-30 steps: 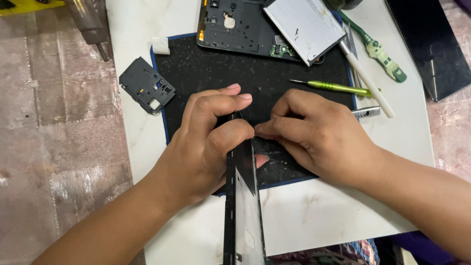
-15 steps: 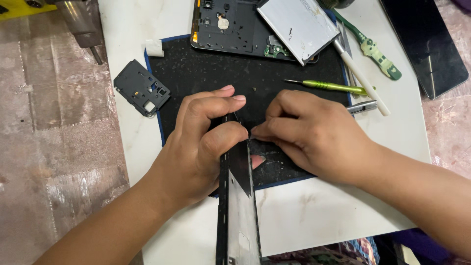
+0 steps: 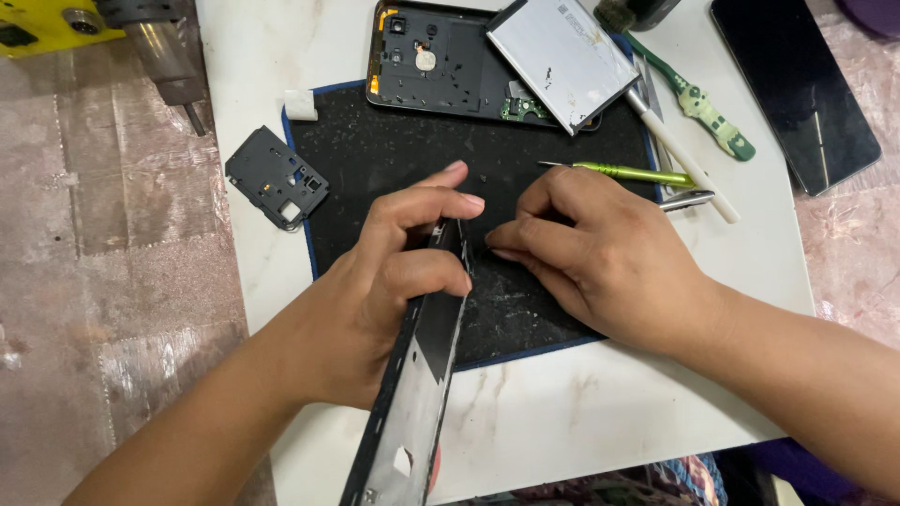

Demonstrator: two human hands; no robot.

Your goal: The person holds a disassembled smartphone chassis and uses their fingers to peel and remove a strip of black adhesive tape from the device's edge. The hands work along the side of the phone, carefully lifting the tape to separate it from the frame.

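- A white table point(image 3: 562, 422) with faint marbling carries everything; its left edge runs beside a worn pinkish floor point(image 3: 112, 281).
- A black work mat point(image 3: 394, 150) with a blue rim lies on the middle of the table, speckled with dust.
- A small black plastic cover point(image 3: 275, 177) lies on the bare tabletop just left of the mat.
- A white eraser-like block point(image 3: 301, 105) sits at the mat's top-left corner.
- A dark phone point(image 3: 792, 89), screen up, lies on the table at the far right, well apart from the mat.
- A white stick tool point(image 3: 689, 173) and a green-handled tool point(image 3: 698, 103) lie by the mat's right edge.
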